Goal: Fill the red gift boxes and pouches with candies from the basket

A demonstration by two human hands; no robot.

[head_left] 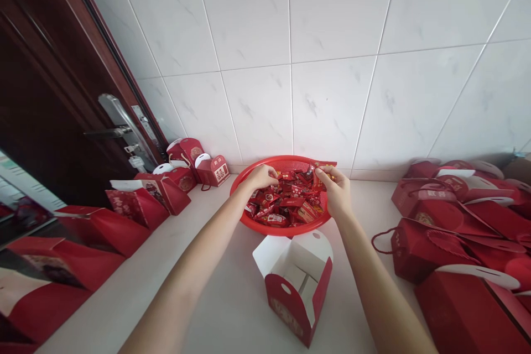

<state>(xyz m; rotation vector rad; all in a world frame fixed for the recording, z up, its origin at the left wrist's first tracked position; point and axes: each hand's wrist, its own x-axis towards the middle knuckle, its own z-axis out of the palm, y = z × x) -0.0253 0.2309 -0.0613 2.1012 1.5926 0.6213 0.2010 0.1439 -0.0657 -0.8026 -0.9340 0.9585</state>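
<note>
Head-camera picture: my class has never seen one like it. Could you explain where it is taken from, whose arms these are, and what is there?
There is no machine: these are one person's bare hands, seen by a camera worn on their head, looking forward and down. On the pale surface stands a red basket of wrapped packets, with an open box in front. More red boxes stand at left and right. The right hand holds a red packet; the left hand is at the basket's left side, and whether it holds anything is unclear.
</note>
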